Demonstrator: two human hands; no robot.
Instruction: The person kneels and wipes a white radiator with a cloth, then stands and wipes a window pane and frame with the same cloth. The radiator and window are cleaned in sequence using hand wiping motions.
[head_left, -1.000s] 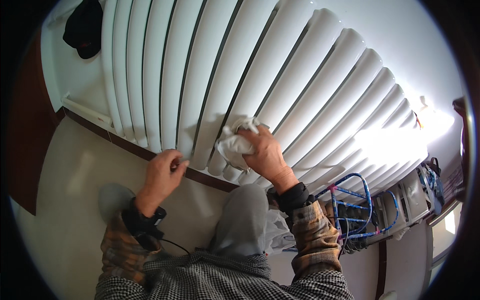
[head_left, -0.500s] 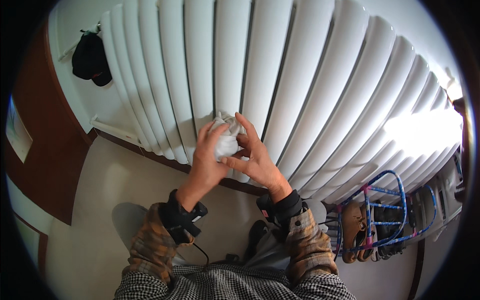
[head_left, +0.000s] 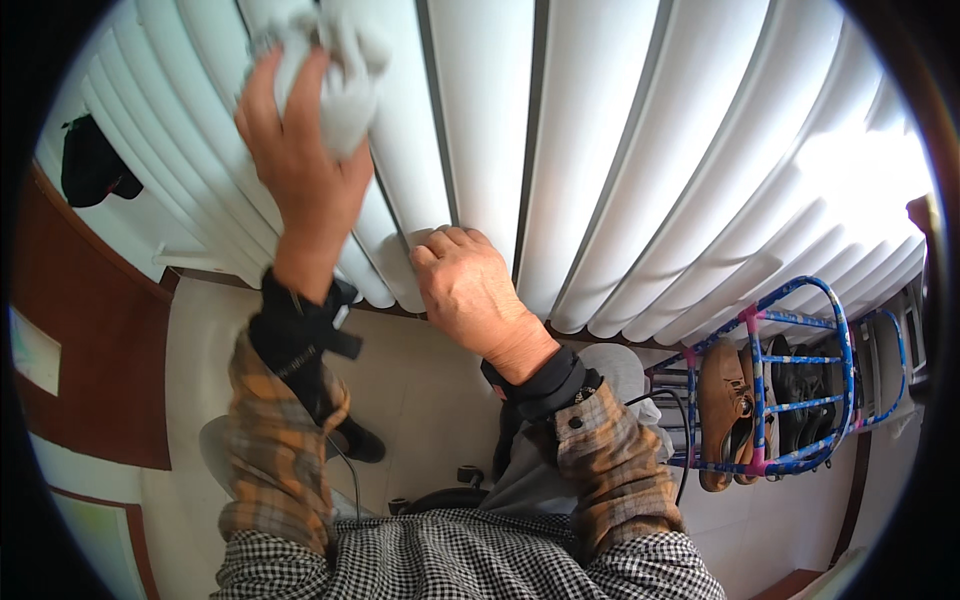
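Observation:
A tall white column radiator [head_left: 590,130] fills the upper part of the view. My left hand [head_left: 305,185] is raised to its upper left and grips a crumpled light-grey cloth [head_left: 350,95], which is blurred by motion in front of the columns. Lower down, near the bottom of the middle columns, is my right hand [head_left: 468,290]. Its back faces up and its fingers curl over a radiator column, their tips hidden from sight.
A blue tubular shoe rack [head_left: 850,370] holding brown shoes [head_left: 722,400] and dark shoes stands at the right. A black cap [head_left: 95,165] hangs on the left wall beside a brown door [head_left: 90,340]. A stool or chair base [head_left: 440,500] shows below me.
Both hands were together around the cloth. My left hand has carried it up and left along the radiator. My right hand has let go of it and come onto a column.

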